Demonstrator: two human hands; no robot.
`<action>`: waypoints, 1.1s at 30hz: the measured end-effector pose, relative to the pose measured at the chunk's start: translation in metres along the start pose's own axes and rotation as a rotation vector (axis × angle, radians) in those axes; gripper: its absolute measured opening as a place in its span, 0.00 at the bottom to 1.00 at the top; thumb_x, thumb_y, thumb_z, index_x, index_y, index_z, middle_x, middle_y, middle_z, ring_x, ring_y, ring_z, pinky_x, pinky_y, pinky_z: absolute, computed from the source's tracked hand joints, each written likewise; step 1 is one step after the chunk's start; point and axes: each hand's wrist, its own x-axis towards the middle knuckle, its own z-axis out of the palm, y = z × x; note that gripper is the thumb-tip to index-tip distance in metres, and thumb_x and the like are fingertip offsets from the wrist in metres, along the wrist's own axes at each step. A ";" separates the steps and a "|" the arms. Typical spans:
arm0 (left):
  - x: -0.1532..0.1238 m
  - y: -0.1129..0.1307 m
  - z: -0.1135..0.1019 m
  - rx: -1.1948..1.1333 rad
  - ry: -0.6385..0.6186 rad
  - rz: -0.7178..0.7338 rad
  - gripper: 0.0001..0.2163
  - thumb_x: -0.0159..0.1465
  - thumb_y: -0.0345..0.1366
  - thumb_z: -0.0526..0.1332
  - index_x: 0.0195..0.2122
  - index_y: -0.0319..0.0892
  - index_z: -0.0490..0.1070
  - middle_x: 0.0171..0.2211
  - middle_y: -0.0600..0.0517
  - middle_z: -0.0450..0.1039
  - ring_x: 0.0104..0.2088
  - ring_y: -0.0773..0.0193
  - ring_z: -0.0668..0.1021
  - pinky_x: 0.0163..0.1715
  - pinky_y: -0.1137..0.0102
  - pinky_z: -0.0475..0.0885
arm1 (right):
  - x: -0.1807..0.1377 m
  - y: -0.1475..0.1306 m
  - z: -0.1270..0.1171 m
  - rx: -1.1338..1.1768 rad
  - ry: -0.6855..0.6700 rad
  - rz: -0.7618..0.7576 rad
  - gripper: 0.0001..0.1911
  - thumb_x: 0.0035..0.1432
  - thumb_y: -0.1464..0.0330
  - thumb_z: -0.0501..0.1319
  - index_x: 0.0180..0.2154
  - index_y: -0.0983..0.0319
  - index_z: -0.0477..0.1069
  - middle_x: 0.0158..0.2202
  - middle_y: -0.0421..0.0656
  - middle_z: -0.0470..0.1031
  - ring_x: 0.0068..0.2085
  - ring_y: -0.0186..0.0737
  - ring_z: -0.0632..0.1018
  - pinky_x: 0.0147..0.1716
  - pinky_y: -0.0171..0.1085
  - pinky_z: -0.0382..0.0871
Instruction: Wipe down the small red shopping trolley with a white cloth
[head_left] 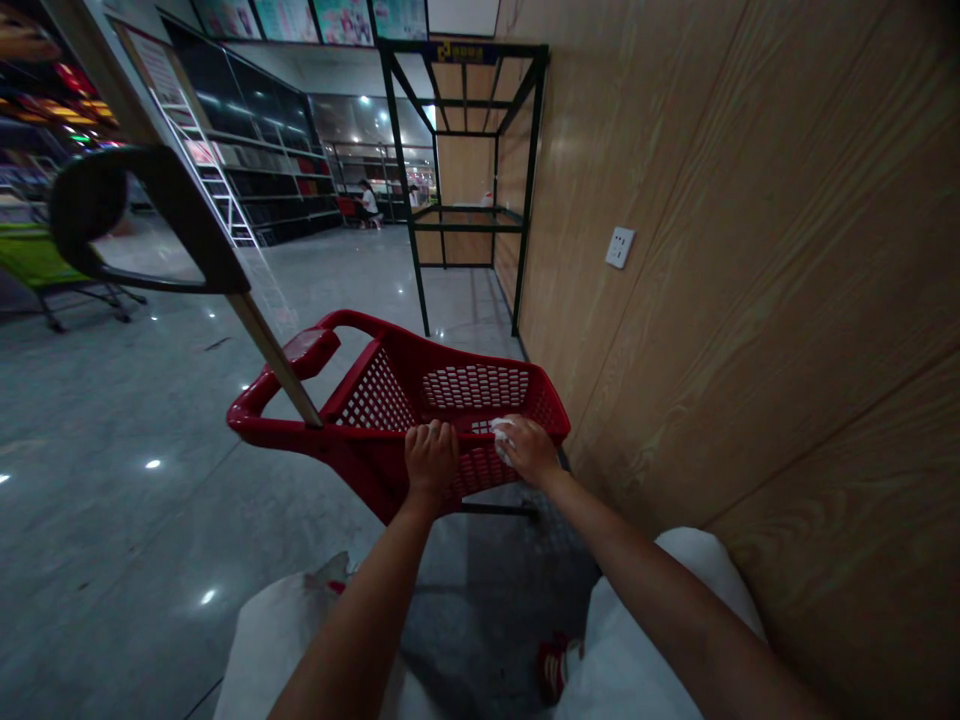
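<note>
A red plastic shopping cart (375, 455) with a perforated basket stands in front of me. My left hand (433, 460) is closed over the near rim of the basket, knuckles up. Farther right on that same rim, my right hand (534, 452) presses a crumpled white tissue (500, 436), or thin cloth, against the plastic. Part of the tissue is hidden under my fingers. A beige pole (276, 352) with a black loop handle (157, 215) slants up and left from the handle end of the cart.
A wood-grain wall (720, 300) with a socket (620, 247) runs along my right. Beyond the cart stands a dark metal rack (469, 222). A ladder (214, 180), a green cart (41, 265) and a seated person (369, 203) are farther off on the glossy floor.
</note>
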 end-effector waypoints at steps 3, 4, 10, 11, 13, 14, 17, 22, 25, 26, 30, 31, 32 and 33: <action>0.000 -0.001 -0.003 -0.018 -0.030 -0.001 0.11 0.67 0.34 0.49 0.31 0.44 0.70 0.30 0.47 0.72 0.35 0.56 0.70 0.42 0.61 0.58 | 0.021 -0.041 0.016 0.018 -0.018 -0.046 0.15 0.65 0.66 0.52 0.50 0.59 0.70 0.50 0.45 0.72 0.48 0.42 0.73 0.50 0.40 0.65; 0.000 -0.002 -0.005 -0.018 -0.043 0.003 0.11 0.67 0.35 0.49 0.32 0.44 0.70 0.31 0.47 0.72 0.36 0.55 0.70 0.42 0.61 0.58 | 0.026 -0.051 0.020 0.026 -0.024 -0.055 0.15 0.65 0.67 0.52 0.51 0.60 0.70 0.50 0.45 0.72 0.48 0.42 0.73 0.50 0.39 0.65; 0.000 -0.014 -0.007 -0.009 -0.099 0.028 0.11 0.67 0.36 0.50 0.32 0.44 0.70 0.32 0.48 0.73 0.35 0.57 0.70 0.42 0.61 0.58 | 0.023 -0.037 0.014 0.034 -0.096 -0.126 0.17 0.64 0.65 0.54 0.54 0.57 0.67 0.54 0.45 0.70 0.51 0.41 0.72 0.50 0.38 0.65; -0.001 -0.015 -0.006 -0.015 -0.085 0.024 0.11 0.67 0.36 0.50 0.32 0.44 0.70 0.32 0.48 0.74 0.35 0.57 0.70 0.42 0.61 0.58 | 0.017 -0.025 0.010 0.023 -0.098 -0.124 0.17 0.64 0.65 0.55 0.53 0.57 0.67 0.54 0.44 0.70 0.51 0.41 0.72 0.50 0.38 0.65; -0.003 -0.017 -0.002 -0.042 -0.052 0.006 0.10 0.67 0.36 0.50 0.33 0.44 0.70 0.34 0.48 0.74 0.35 0.57 0.71 0.42 0.61 0.58 | 0.004 0.001 0.000 -0.002 -0.083 -0.092 0.15 0.64 0.66 0.55 0.52 0.57 0.69 0.53 0.45 0.71 0.51 0.41 0.72 0.50 0.39 0.65; -0.004 -0.017 0.001 -0.063 -0.042 -0.003 0.10 0.67 0.36 0.50 0.33 0.44 0.70 0.34 0.47 0.74 0.35 0.57 0.71 0.42 0.61 0.58 | -0.002 0.013 -0.004 -0.013 -0.069 -0.065 0.15 0.63 0.66 0.55 0.51 0.57 0.69 0.53 0.45 0.71 0.51 0.41 0.72 0.50 0.39 0.65; -0.006 -0.015 0.006 -0.127 -0.031 -0.019 0.10 0.66 0.36 0.51 0.33 0.45 0.71 0.33 0.47 0.74 0.35 0.57 0.71 0.42 0.60 0.58 | -0.019 0.038 -0.012 -0.036 -0.015 0.027 0.14 0.62 0.68 0.56 0.50 0.58 0.70 0.53 0.45 0.71 0.52 0.41 0.72 0.50 0.40 0.66; -0.006 -0.004 0.006 -0.113 -0.010 -0.056 0.11 0.66 0.35 0.50 0.32 0.44 0.71 0.32 0.47 0.74 0.35 0.57 0.71 0.43 0.60 0.57 | -0.016 0.021 -0.009 -0.031 0.022 0.059 0.14 0.64 0.67 0.54 0.49 0.59 0.70 0.51 0.46 0.72 0.52 0.42 0.71 0.53 0.42 0.63; -0.004 0.002 0.002 -0.045 -0.012 -0.052 0.12 0.67 0.35 0.50 0.31 0.44 0.70 0.31 0.47 0.73 0.35 0.57 0.70 0.43 0.60 0.57 | 0.004 -0.017 0.003 -0.020 -0.022 -0.008 0.15 0.65 0.65 0.53 0.51 0.59 0.70 0.52 0.46 0.71 0.51 0.43 0.72 0.52 0.41 0.64; -0.003 0.003 0.000 -0.025 -0.021 -0.046 0.12 0.67 0.35 0.49 0.31 0.44 0.70 0.31 0.47 0.73 0.35 0.57 0.70 0.43 0.61 0.57 | 0.012 -0.030 0.008 -0.015 -0.038 -0.027 0.16 0.65 0.66 0.53 0.52 0.59 0.69 0.52 0.46 0.71 0.50 0.43 0.72 0.51 0.41 0.64; -0.002 -0.003 -0.005 0.006 -0.093 -0.023 0.11 0.67 0.36 0.49 0.33 0.44 0.71 0.32 0.47 0.73 0.35 0.56 0.70 0.42 0.61 0.57 | 0.031 -0.066 0.023 -0.001 -0.068 -0.038 0.16 0.64 0.69 0.52 0.52 0.60 0.69 0.51 0.47 0.71 0.48 0.43 0.72 0.49 0.39 0.65; -0.002 -0.007 -0.006 0.008 -0.109 -0.013 0.11 0.67 0.36 0.50 0.33 0.44 0.71 0.32 0.47 0.73 0.35 0.56 0.70 0.42 0.61 0.57 | 0.031 -0.068 0.023 -0.001 -0.072 -0.045 0.16 0.65 0.68 0.51 0.52 0.60 0.69 0.51 0.47 0.71 0.48 0.43 0.72 0.49 0.39 0.65; -0.002 -0.010 -0.008 0.008 -0.122 0.001 0.11 0.67 0.36 0.50 0.33 0.44 0.71 0.32 0.47 0.73 0.35 0.56 0.70 0.42 0.61 0.57 | 0.030 -0.066 0.022 -0.004 -0.078 -0.056 0.16 0.65 0.67 0.51 0.52 0.59 0.69 0.52 0.47 0.71 0.49 0.43 0.72 0.49 0.39 0.65; -0.003 -0.014 -0.009 0.009 -0.132 0.013 0.11 0.67 0.37 0.50 0.32 0.45 0.70 0.32 0.48 0.73 0.34 0.56 0.70 0.41 0.61 0.58 | 0.027 -0.060 0.020 -0.009 -0.087 -0.067 0.16 0.65 0.66 0.52 0.53 0.59 0.68 0.53 0.47 0.70 0.49 0.43 0.72 0.49 0.39 0.65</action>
